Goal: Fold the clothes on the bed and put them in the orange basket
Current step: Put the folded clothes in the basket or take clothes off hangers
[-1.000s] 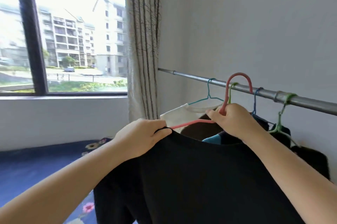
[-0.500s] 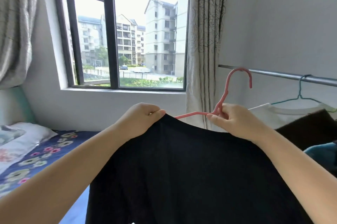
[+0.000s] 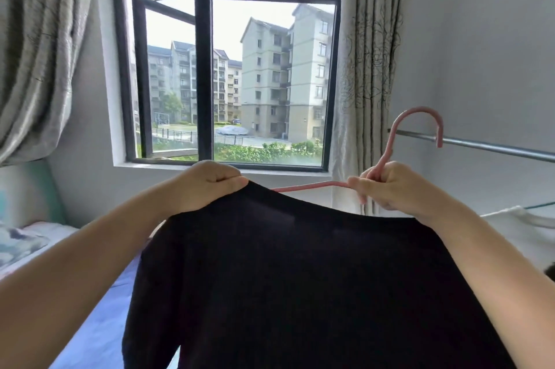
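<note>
A black shirt (image 3: 300,278) hangs spread out in front of me on a pink hanger (image 3: 390,146). My left hand (image 3: 207,182) grips the shirt's left shoulder. My right hand (image 3: 390,185) grips the hanger at the neck below its hook, at the shirt's right shoulder. The hook is free in the air, off the metal rail (image 3: 495,148). No orange basket is in view.
A bed with a blue sheet (image 3: 99,320) and a pillow (image 3: 27,242) lies at the lower left. A window (image 3: 228,80) with curtains is straight ahead. At the right, a white garment (image 3: 516,218) hangs below the rail by the grey wall.
The pink hanger with the black shirt came off the rail. I turned left with it, from the rail towards the window and bed. Both hands kept their hold.
</note>
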Demonstrator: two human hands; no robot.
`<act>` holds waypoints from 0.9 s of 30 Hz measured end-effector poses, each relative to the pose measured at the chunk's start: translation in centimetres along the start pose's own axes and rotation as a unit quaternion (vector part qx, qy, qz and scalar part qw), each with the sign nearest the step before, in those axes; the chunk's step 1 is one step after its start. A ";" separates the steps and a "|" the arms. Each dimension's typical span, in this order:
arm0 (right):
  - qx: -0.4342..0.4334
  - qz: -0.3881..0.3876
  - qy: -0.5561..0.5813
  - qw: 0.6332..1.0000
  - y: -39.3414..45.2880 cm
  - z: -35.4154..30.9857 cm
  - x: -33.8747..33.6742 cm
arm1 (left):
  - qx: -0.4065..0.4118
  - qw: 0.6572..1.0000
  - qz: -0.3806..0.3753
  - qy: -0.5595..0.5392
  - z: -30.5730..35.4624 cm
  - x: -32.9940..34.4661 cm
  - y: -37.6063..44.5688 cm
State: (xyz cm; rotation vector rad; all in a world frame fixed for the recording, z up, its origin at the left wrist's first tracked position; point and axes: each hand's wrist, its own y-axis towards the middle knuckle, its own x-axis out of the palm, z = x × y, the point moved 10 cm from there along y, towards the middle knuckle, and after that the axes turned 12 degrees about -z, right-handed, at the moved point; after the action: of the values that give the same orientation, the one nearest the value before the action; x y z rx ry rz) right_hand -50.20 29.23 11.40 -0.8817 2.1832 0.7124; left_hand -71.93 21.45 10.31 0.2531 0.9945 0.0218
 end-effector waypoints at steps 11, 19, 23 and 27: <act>0.027 0.026 0.117 0.992 3.7 5.2 -2.7 | -0.003 0.968 0.247 0.043 -3.0 -4.8 -1.1; 0.001 0.052 0.261 0.964 4.8 9.1 -4.6 | -0.025 0.940 0.339 -0.024 -4.4 -5.5 -1.2; 0.012 0.151 0.367 0.918 4.3 13.1 -5.8 | -0.046 0.933 0.356 -0.013 -5.1 -6.8 -2.3; 0.022 0.173 0.392 0.903 6.0 13.7 -1.6 | -0.092 0.989 0.087 -0.071 -4.0 1.7 2.8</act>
State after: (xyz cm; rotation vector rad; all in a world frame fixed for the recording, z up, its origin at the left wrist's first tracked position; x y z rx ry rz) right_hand -48.69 42.94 5.42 -0.8539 3.1186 0.5040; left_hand -74.12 25.18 7.45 0.1699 0.8202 0.2503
